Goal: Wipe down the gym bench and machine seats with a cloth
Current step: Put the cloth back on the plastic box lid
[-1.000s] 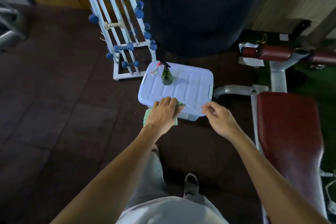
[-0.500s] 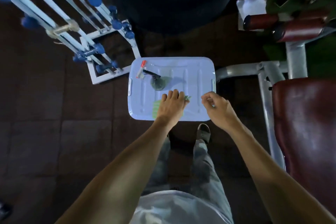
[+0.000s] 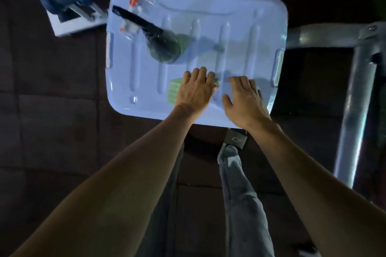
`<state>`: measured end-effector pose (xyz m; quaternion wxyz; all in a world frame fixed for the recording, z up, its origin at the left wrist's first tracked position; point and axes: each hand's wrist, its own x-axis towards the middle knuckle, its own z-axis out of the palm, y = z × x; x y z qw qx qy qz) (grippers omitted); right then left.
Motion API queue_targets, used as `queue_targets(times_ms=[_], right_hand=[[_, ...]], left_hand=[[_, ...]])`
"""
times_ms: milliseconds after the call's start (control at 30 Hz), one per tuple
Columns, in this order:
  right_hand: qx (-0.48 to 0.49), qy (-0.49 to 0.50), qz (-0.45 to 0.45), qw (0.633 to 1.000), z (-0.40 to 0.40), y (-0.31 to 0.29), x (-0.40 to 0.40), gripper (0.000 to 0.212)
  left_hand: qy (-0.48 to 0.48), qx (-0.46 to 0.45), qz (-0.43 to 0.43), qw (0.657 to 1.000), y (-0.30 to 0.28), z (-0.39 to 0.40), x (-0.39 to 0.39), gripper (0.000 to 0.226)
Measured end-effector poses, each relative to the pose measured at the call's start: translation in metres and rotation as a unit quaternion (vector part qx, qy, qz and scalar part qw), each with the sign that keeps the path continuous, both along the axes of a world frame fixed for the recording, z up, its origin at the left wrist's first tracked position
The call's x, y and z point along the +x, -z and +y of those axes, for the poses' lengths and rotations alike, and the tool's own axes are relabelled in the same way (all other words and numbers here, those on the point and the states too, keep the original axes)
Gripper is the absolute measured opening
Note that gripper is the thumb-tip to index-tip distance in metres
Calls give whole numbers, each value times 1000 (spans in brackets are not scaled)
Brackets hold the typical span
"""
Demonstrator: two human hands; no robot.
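Note:
A green cloth [image 3: 174,89] lies on the near part of the pale blue plastic box lid [image 3: 229,16]. My left hand [image 3: 196,89] lies flat on top of the cloth, covering most of it; green shows at its left edge and at its fingertips. My right hand [image 3: 245,100] rests palm down on the lid just to the right, fingers apart, holding nothing. A dark green spray bottle [image 3: 165,48] with a black nozzle stands on the lid beyond my left hand. The bench pad is out of view.
A small clear bottle with a red cap [image 3: 133,16] lies at the lid's far left. The white dumbbell rack [image 3: 69,6] stands at the upper left. The grey metal frame of the bench [image 3: 353,94] runs down the right side. My legs and foot [image 3: 235,140] are below the box.
The view has moved closer and straight above the box. My right hand has come down flat onto the lid beside the left hand. My left hand stays on the cloth.

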<state>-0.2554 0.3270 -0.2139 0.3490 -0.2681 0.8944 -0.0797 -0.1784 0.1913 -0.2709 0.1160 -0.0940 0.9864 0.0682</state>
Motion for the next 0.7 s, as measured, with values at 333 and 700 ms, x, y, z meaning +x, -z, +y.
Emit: queue_targets(times_ms=[333, 700], right_hand=[[-11, -5, 4, 1000, 3, 66, 12, 64], [-300, 159, 9, 941, 19, -295, -56, 21]], left_hand=[[-106, 135, -50, 984, 26, -2, 42, 70], [-180, 230, 39, 956, -235, -38, 31, 17]])
